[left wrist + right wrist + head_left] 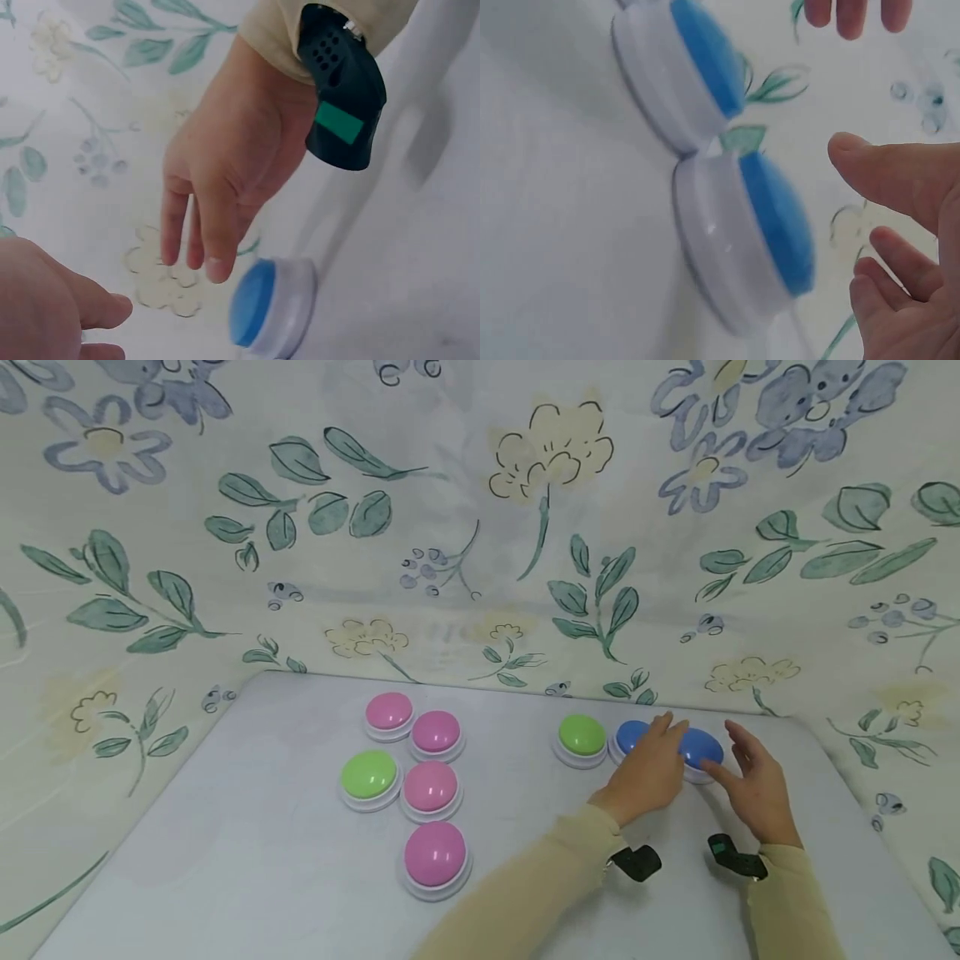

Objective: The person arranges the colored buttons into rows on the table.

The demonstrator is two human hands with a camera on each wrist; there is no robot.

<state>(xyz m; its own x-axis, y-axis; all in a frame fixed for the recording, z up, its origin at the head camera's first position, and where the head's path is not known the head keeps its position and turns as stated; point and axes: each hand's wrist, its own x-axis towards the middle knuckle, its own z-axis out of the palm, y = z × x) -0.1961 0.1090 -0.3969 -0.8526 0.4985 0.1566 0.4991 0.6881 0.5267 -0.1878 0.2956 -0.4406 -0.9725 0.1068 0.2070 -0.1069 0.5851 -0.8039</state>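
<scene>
Two blue dome push buttons on white round bases stand at the right rear of the white table. My left hand (pixel 647 770) reaches over them, partly covering the left blue button (pixel 628 734). Its fingers are extended and hold nothing. At the near right side of the right blue button (pixel 702 749) is my right hand (pixel 759 792), thumb spread from the fingers and pointing toward the button's edge. In the right wrist view, the nearer blue button (pixel 776 225) sits beside another, with a gap to my right thumb (pixel 892 172).
A green button (pixel 582 735) stands just left of the blue pair. Farther left are several pink buttons (pixel 435 853) and a second green button (pixel 368 775), grouped closely. Floral cloth (pixel 450 527) rises behind the white table (pixel 225 860).
</scene>
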